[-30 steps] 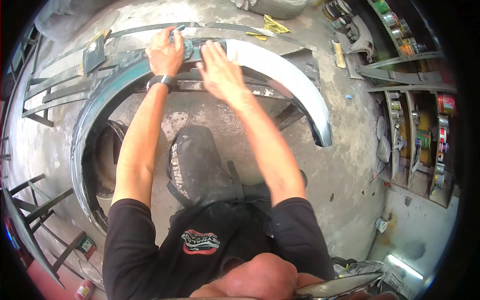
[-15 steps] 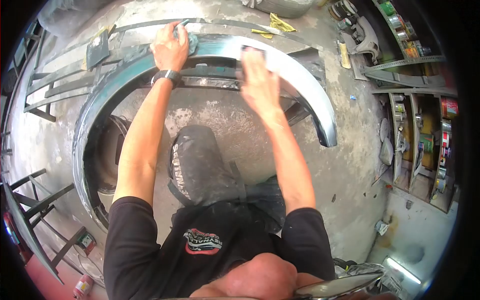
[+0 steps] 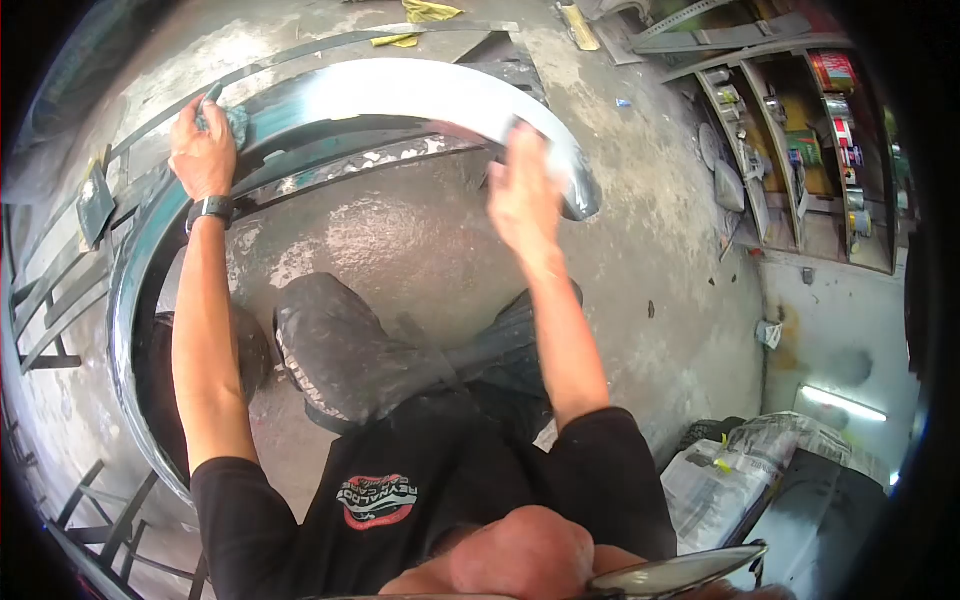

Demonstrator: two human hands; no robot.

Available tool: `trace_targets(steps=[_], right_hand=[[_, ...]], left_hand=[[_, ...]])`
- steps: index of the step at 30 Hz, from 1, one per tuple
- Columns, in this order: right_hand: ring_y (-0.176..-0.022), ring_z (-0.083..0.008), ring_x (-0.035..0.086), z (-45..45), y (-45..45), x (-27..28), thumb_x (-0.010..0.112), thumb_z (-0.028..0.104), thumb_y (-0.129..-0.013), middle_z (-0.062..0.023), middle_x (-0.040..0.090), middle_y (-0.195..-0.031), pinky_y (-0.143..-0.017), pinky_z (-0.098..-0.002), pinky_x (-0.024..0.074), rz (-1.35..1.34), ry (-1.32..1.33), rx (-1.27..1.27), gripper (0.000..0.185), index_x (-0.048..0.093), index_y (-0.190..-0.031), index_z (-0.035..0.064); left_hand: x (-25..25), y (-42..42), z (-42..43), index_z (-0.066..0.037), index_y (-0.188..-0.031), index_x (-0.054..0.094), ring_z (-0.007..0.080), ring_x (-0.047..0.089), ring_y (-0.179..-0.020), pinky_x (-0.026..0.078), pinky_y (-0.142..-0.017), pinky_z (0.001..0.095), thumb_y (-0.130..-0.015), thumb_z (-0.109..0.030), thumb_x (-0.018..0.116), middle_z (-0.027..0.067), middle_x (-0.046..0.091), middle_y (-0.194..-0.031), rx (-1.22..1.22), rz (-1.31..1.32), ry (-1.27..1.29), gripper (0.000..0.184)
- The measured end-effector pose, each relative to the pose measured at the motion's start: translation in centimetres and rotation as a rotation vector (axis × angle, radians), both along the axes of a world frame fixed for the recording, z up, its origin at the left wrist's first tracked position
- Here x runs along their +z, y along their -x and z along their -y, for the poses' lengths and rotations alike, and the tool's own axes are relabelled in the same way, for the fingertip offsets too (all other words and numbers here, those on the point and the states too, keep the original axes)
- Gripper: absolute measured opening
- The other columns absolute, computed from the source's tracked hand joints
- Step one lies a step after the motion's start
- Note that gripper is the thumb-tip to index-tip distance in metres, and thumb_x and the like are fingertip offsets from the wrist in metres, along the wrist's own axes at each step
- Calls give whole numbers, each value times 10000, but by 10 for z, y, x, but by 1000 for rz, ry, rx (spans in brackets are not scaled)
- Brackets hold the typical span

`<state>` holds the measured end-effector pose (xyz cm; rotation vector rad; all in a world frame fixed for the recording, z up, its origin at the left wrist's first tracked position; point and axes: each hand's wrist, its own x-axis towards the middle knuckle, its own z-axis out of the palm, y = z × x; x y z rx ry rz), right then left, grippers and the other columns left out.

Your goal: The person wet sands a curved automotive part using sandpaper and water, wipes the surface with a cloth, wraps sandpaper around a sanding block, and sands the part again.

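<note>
A long curved panel [image 3: 400, 85], like a wheel-arch trim, bends across in front of me, shiny white on top and teal and dark toward the left. My left hand [image 3: 203, 160], with a watch on the wrist, rests on its left part. Its fingers are closed on a crumpled blue-green cloth [image 3: 238, 124]; a small dark tip sticks up between them. Near the panel's right end, my right hand [image 3: 525, 195] presses a dark flat pad [image 3: 514, 127] to the white surface. Motion blurs its fingers, and most of the pad is hidden beneath them.
Metal rails [image 3: 60, 290] of a stand run under and left of the panel. A yellow cloth [image 3: 430, 11] lies on the floor beyond it. At the right stands a shelf [image 3: 800, 160] with several cans. Paper-covered items [image 3: 720, 480] are at the lower right.
My right hand has slid the pad along the panel toward its right end. My left hand keeps the cloth on about the same part. The whole view has shifted and turned.
</note>
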<state>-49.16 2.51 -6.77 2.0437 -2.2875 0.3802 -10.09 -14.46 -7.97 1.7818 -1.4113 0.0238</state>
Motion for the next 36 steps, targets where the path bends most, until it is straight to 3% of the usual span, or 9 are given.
trace_targets(steps=[7,11,14,17,19,21,26,28,36], right_hand=[[-1473,-451,301,67,-102,3,493,265,-1027,-330,352,-1539,-1178,-635,212,252,150,98,542,441,-1408,-117],[-1326,-378,500,100,-122,-3,511,260,-1011,-250,484,-1427,-1068,-647,351,108,299,469,492,455,-1394,-44],[-1285,-365,536,56,-38,21,497,229,-1023,-217,506,-1414,-1012,-676,396,-33,105,264,459,449,-1416,-3],[-1349,-414,455,62,-45,-17,448,275,-1037,-272,480,-1427,-1122,-646,301,-243,337,90,488,477,-1356,-92],[-1393,-446,396,90,-101,22,415,351,-1052,-313,447,-1448,-1162,-628,257,220,5,189,561,483,-1326,-134],[-1509,-375,290,115,-166,24,413,356,-1065,-263,352,-1583,-1215,-587,194,5,-145,322,567,427,-1444,-66],[-1310,-390,507,92,-91,15,511,347,-1029,-262,487,-1417,-1078,-658,345,211,-2,400,548,416,-1421,-24],[-1248,-395,539,76,-39,-6,596,247,-980,-264,528,-1337,-1051,-636,346,-162,353,309,485,478,-1342,-53],[-1418,-391,399,127,-228,-22,411,393,-1048,-281,402,-1522,-1176,-645,224,142,248,578,599,459,-1413,-79]], left_hand=[[-2,5,1,-163,-1180,705,342,640,-1124,469,-963,481,-968,-418,540,145,706,-1146,70,-2,-79,370],[-2,-3,2,-165,-1206,697,333,646,-1126,466,-972,484,-972,-419,535,138,703,-1173,69,42,-56,381],[-3,-1,0,-183,-1182,702,317,658,-1075,469,-939,484,-960,-404,562,119,709,-1121,54,8,-28,343],[-11,1,2,-206,-1162,705,300,663,-1028,463,-907,481,-956,-399,570,92,709,-1085,75,16,-18,313],[-9,5,5,-207,-1160,707,299,663,-1032,464,-910,483,-954,-399,570,91,708,-1092,89,37,-1,314],[-10,0,5,-202,-1162,707,304,658,-1045,468,-903,488,-953,-402,567,93,708,-1091,73,31,19,322],[-4,-4,2,-196,-1146,705,314,658,-1057,472,-909,491,-950,-404,572,100,712,-1078,65,38,20,315],[-4,1,2,-198,-1126,705,317,664,-1046,472,-907,493,-948,-407,576,104,712,-1073,75,14,-5,303],[-3,-1,2,-190,-1143,703,316,669,-1041,467,-916,495,-954,-404,565,106,709,-1109,74,12,-7,318]])
